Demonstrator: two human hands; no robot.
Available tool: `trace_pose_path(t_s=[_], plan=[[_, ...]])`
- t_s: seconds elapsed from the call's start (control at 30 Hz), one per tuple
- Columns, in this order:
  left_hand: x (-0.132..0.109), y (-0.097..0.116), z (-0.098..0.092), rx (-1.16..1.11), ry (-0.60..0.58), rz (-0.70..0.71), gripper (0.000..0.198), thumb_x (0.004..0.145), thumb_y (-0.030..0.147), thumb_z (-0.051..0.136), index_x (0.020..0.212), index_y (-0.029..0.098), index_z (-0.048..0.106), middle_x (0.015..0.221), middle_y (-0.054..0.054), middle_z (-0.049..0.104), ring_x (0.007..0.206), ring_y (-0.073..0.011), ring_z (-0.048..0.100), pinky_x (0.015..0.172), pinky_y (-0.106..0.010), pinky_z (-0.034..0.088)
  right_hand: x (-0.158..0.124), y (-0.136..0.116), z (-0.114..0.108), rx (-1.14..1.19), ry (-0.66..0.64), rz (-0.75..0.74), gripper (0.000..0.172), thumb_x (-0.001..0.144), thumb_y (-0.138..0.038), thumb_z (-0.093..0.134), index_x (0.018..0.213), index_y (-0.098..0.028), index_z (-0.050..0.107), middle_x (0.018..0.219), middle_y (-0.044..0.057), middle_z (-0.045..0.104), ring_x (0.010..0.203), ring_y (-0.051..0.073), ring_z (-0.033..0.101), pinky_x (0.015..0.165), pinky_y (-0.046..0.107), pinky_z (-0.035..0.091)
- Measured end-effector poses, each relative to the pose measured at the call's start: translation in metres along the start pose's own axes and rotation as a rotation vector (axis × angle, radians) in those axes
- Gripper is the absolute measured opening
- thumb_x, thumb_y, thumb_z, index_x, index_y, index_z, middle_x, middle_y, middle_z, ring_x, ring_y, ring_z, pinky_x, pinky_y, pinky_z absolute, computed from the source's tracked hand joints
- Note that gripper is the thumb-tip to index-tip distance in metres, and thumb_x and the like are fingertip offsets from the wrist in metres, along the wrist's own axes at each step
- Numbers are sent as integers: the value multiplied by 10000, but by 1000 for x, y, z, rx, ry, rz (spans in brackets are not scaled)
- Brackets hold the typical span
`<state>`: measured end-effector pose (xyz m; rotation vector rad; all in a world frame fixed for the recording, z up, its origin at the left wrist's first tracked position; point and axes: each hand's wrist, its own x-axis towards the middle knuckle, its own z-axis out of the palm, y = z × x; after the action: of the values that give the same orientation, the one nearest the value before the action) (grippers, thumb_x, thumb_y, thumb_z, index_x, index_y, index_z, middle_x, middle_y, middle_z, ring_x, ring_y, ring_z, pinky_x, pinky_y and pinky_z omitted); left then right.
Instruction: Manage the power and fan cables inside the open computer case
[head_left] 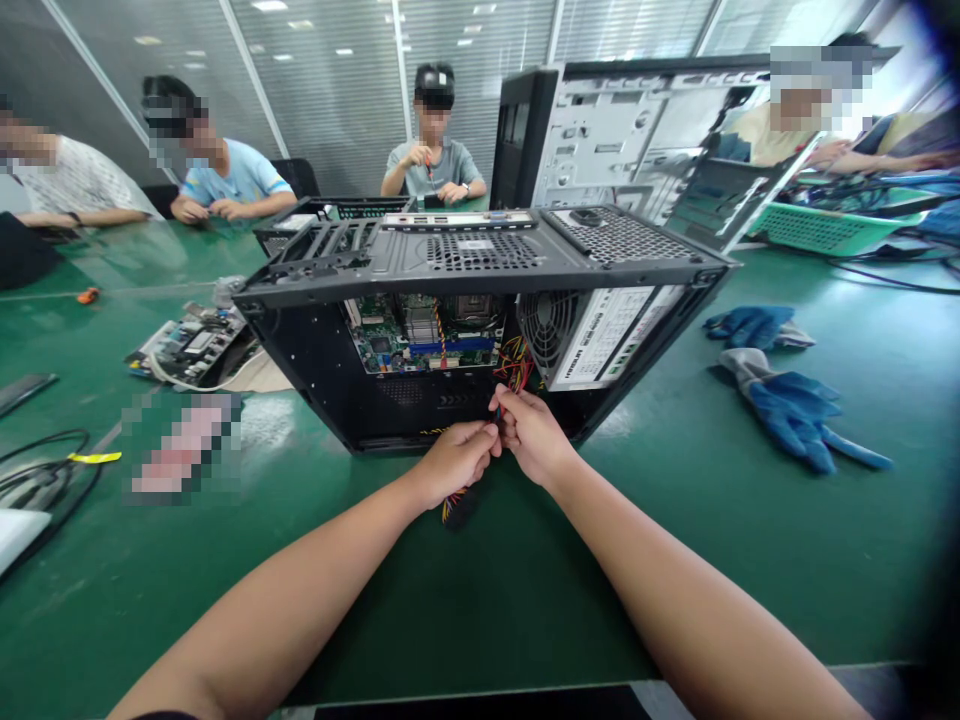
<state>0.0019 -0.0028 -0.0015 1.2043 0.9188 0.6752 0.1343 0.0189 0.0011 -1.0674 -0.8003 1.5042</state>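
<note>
A black computer case (322, 400) stands before me with its open side facing me. Inside are a green motherboard (386, 350) and, at the right, a power supply (600, 345) with a fan and white label. A bundle of coloured cables (516, 368) runs out beside the supply. My left hand (459, 458) is closed around the bundle, and a dark connector (460, 510) hangs below it on yellow and orange wires. Close against it, my right hand (531, 430) pinches the same cables at the case's lower edge. The fingertips partly hide the wires.
Blue and grey gloves (795, 405) lie to the right. Behind stands another open case (600, 140), with a green basket (832, 232) of cables at far right. Loose computer parts (195, 345) and black cables (52, 480) lie left. Several people sit across the green table (750, 560).
</note>
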Motion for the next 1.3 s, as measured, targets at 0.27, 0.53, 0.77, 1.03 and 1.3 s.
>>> trace_pose_path(t_s=[0.27, 0.53, 0.77, 1.03, 1.3], plan=[[2, -3, 0, 62, 53, 17, 324, 935, 436, 464, 737, 180, 488, 488, 103, 282, 393, -57, 238, 406, -203, 190, 1, -2, 1, -7, 7, -2, 386, 713, -498, 756, 679, -184, 535, 433, -115, 283, 339, 43, 271, 311, 173, 216], [3, -5, 0, 278, 143, 74, 353, 917, 450, 446, 709, 175, 522, 506, 80, 346, 428, -72, 311, 463, -220, 233, 1, -3, 1, -19, 2, 9, 379, 719, -495, 749, 668, -190, 529, 427, -116, 275, 332, 44, 267, 310, 172, 214], [4, -6, 1, 247, 119, 61, 338, 913, 444, 463, 712, 176, 509, 506, 83, 328, 425, -70, 296, 452, -216, 226, 2, 0, 1, -25, 12, 4, 376, 719, -489, 745, 663, -196, 516, 420, -116, 275, 323, 48, 268, 304, 180, 199], [-1, 4, 2, 2, 32, -43, 315, 938, 411, 442, 732, 179, 492, 470, 96, 308, 368, -55, 261, 393, -184, 198, -1, -3, 2, -12, -1, 23, 359, 737, -487, 722, 672, -184, 541, 406, -121, 266, 329, 47, 254, 325, 185, 205], [0, 3, -2, -75, 15, -43, 347, 946, 437, 429, 740, 169, 510, 465, 88, 338, 353, -48, 262, 380, -176, 177, 0, -2, 1, -10, -23, 18, 369, 760, -507, 709, 692, -190, 532, 412, -125, 252, 328, 48, 237, 332, 191, 193]])
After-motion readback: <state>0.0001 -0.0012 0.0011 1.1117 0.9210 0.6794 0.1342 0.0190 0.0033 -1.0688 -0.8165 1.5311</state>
